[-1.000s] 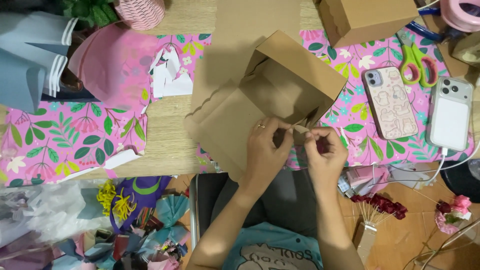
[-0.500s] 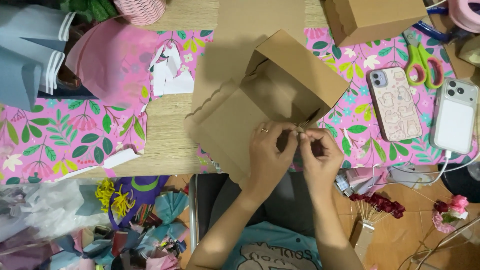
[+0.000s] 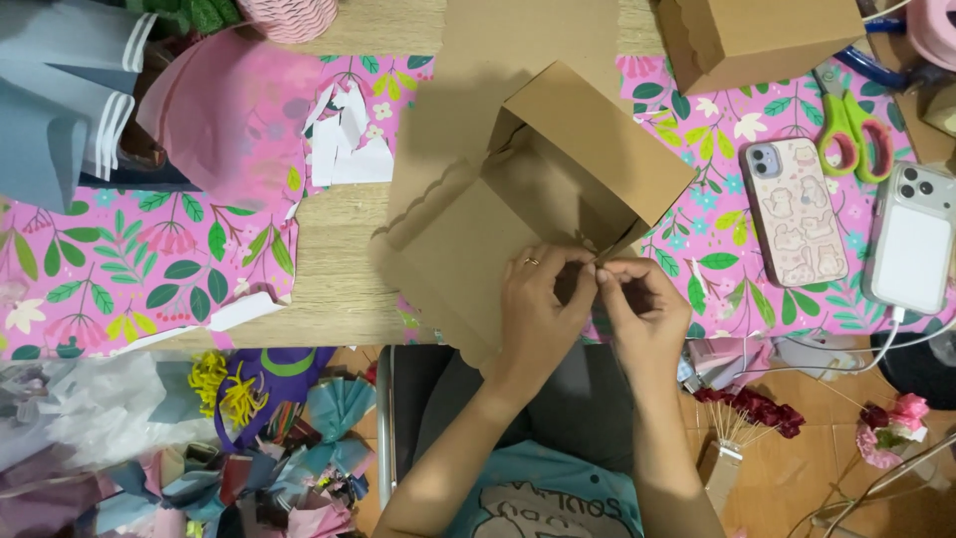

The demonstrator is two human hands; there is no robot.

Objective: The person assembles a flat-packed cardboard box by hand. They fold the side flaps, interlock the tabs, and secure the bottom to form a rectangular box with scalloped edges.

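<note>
Brown card makes the box (image 3: 558, 189) we are folding. It is stiff and flat, with a wavy edge on its flap. It lies on the table, right in front of our hands, open and tipped on its side.

Our left hand (image 3: 543, 304) and right hand (image 3: 642, 309) meet at the box's near corner. The fingertips of both are pressed together, pinching a small bit of card there. We cannot see that bit well, because our fingers hide it.

Just right of the grip lie two phones (image 3: 797, 211), smooth and shiny. Green scissors (image 3: 854, 125) sit past them. A second brown box (image 3: 762, 35) is far up from the grip, cut off by the top edge. Left of the grip we see pink leafy paper (image 3: 149, 279) and soft pink tissue (image 3: 224, 115). Below and left is a crumpled heap of scraps (image 3: 249, 448), too mixed up to tell apart.
</note>
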